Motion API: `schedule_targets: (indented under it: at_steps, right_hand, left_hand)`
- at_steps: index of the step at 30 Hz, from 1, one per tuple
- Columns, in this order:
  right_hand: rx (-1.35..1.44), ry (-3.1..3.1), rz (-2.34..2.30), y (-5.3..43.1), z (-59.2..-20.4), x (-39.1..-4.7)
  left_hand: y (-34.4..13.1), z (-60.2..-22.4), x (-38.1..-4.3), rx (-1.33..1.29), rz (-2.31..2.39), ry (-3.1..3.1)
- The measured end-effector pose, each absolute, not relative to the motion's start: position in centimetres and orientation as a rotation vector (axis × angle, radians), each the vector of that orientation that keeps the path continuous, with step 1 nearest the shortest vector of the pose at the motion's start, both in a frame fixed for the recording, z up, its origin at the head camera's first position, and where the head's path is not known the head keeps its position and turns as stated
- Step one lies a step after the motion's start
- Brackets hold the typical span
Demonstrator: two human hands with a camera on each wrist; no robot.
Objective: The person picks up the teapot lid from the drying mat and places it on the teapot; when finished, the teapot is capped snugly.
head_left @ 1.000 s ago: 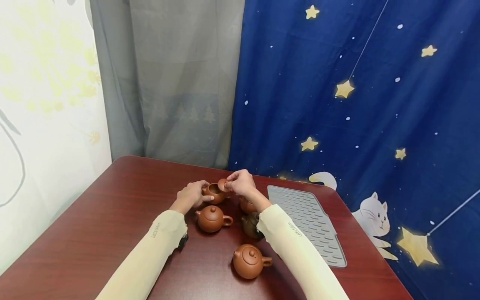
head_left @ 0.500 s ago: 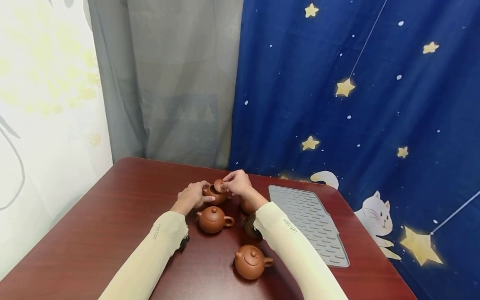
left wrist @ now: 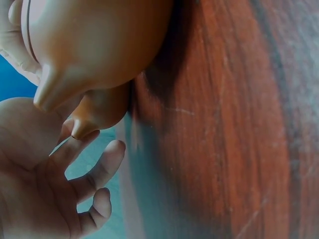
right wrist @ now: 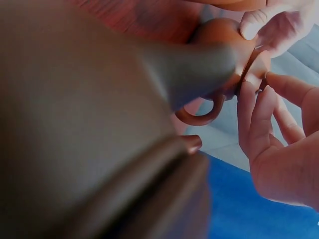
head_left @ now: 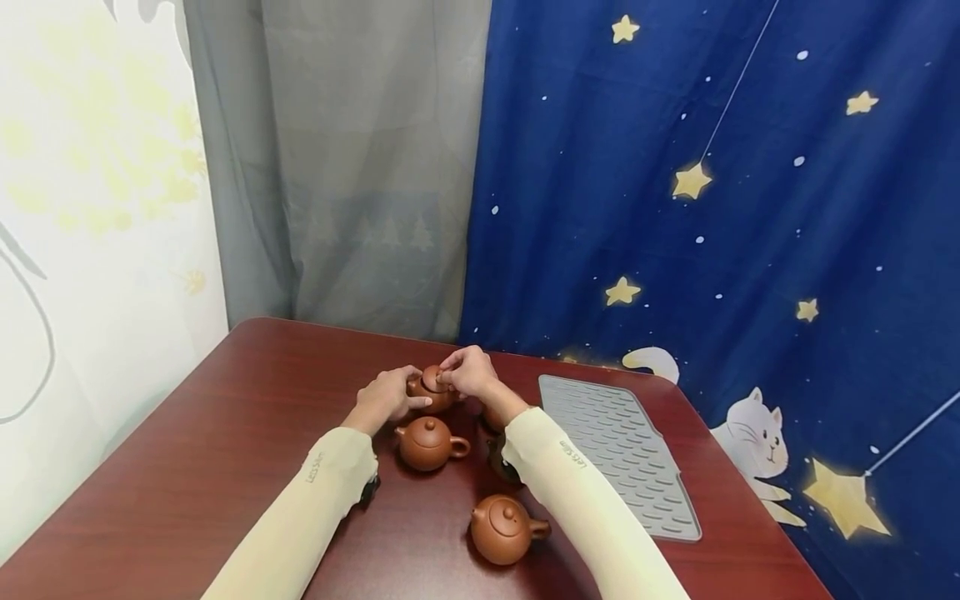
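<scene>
A reddish-brown clay teapot (head_left: 444,403) stands at the back of the group. My left hand (head_left: 388,395) holds it at the spout side, thumb along the near wall and fingers behind. Several of that hand's fingers spread past the spout in the left wrist view. With its fingertips, my right hand (head_left: 472,371) pinches the teapot's lid (right wrist: 259,67) by the knob. The lid sits at the pot's mouth, covering most of the opening. In the right wrist view the pot's loop handle (right wrist: 199,117) shows below the body.
Just in front stands a lidded brown teapot (head_left: 426,445); nearer is another teapot (head_left: 501,530). A dark teapot (head_left: 501,462) and one more brown teapot (head_left: 491,418) are partly hidden by the right arm. A grey ridged mat (head_left: 622,454) lies on the right of the table (head_left: 225,433).
My right hand has brought the lid leftward and down onto the teapot's mouth, which showed open a second ago. The left hand has stayed on the pot.
</scene>
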State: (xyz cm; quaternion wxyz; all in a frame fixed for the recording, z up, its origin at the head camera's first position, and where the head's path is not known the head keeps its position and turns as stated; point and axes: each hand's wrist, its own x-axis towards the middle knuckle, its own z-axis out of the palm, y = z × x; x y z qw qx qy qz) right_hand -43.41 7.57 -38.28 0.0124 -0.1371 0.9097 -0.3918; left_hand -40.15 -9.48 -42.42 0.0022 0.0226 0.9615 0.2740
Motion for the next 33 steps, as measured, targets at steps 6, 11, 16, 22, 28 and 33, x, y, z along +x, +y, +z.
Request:
schedule_targets:
  at_steps: [6, 11, 16, 22, 28, 33]
  right_hand:
    - [-0.453, 2.894, -1.133, 7.2, -38.4, -43.8]
    - [-0.446, 2.942, -1.075, 7.1, -38.4, -44.1]
    - [-0.455, 2.985, -1.050, 7.1, -38.7, -43.8]
    - [-0.547, 2.990, -1.046, 8.0, -38.2, -43.0]
    - [-0.620, 2.865, -1.276, 10.3, -37.4, -41.4]
    - [-0.743, 2.797, -1.358, 11.5, -37.1, -39.5]
  left_hand:
    - [-9.5, -42.4, -40.3, 0.073, 0.882, 3.019]
    - [-9.4, -42.3, -40.5, 0.087, 0.910, 3.017]
    - [-9.6, -42.8, -40.7, 0.077, 0.944, 2.992]
    - [-10.0, -43.1, -40.8, 0.098, 1.016, 2.966]
    - [-10.3, -43.0, -40.9, 0.190, 1.055, 2.913]
    - [-12.0, -42.0, -40.5, 0.295, 1.003, 2.933]
